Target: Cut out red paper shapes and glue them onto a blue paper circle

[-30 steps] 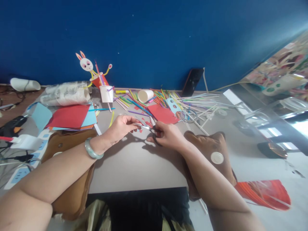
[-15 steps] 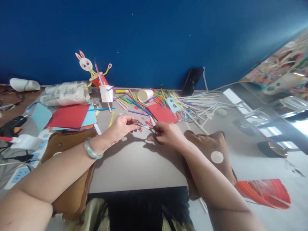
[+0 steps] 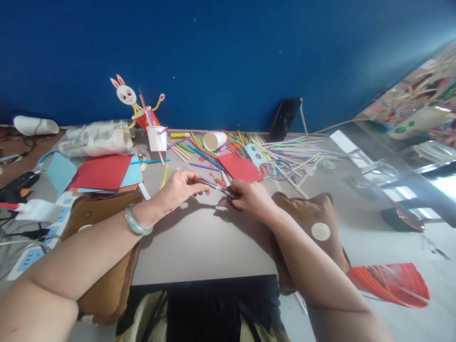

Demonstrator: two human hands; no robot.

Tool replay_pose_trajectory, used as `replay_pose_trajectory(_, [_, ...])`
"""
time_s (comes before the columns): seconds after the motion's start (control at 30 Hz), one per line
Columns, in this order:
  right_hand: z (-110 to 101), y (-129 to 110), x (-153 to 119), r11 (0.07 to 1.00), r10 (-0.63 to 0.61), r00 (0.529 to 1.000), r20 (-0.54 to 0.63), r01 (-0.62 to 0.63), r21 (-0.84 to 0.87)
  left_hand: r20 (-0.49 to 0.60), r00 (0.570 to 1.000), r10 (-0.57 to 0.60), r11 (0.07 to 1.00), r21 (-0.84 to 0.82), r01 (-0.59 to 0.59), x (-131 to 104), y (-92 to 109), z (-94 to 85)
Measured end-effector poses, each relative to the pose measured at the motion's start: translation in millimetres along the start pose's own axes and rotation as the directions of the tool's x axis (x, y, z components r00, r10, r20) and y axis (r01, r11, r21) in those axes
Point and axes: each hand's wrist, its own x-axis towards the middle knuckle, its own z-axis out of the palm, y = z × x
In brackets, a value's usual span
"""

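Note:
My right hand is closed round the dark handles of a pair of scissors, whose blades point left. At the tips of the blades, my left hand is pinched, with a green bangle on its wrist; what lies between its fingers is too small to make out. Small red paper scraps lie behind and below the blades. Just beyond my right hand, a red paper sheet rests on the table near a heap of coloured sticks.
A white cup stands by a rabbit figure at the back left. Red paper lies left. Brown cushions flank the front, beneath my forearms. A phone leans on the blue wall. Glass jars are at right.
The scissor blades look closer together and slightly turned. Both hands stay in nearly the same place.

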Motion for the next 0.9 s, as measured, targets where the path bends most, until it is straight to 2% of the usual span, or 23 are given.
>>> replay_pose_trajectory(0.2, [0.9,1.5,0.5,1.0,0.015,1.0,-0.001,-0.015,-0.003,0.01,1.0,0.017,1.0,-0.011,-0.017,-1.1,1.7,0.6])
replay_pose_trajectory(0.3, [4.4,2.7,0.4,0.989,0.038,0.998,-0.045,-0.031,0.143,0.022,0.999,0.027,0.998,-0.055,-0.025,-2.0,2.6,2.1])
replay_pose_trajectory(0.37, [7.9,1.5,0.2,0.929,0.071,0.995,-0.075,-0.039,0.367,0.028,1.0,0.001,0.996,-0.092,0.001,-2.6,3.3,3.8])
replay_pose_trajectory(0.43, [11.7,-1.9,0.0,0.803,0.103,0.993,-0.063,-0.045,0.595,0.038,0.999,-0.039,0.991,-0.13,0.043,-3.3,3.3,6.0])
replay_pose_trajectory(0.5, [15.2,-6.6,-0.5,0.678,0.115,0.993,-0.029,-0.057,0.733,0.048,0.996,-0.071,0.983,-0.165,0.078,-3.9,2.4,8.6])
replay_pose_trajectory(0.63, [21.1,-15.1,-2.1,0.564,0.116,0.993,-0.007,-0.06,0.823,0.042,0.993,-0.114,0.974,-0.19,0.12,-5.4,-1.3,14.3])
replay_pose_trajectory(0.8, [24.8,-18.3,-3.1,0.514,0.156,0.987,-0.035,-0.051,0.856,0.037,0.989,-0.142,0.973,-0.18,0.147,-6.6,-3.8,18.6])
replay_pose_trajectory(0.9, [24.7,-17.3,-2.5,0.511,0.183,0.982,-0.042,-0.059,0.858,0.04,0.987,-0.157,0.98,-0.114,0.16,-6.9,-3.7,18.5])
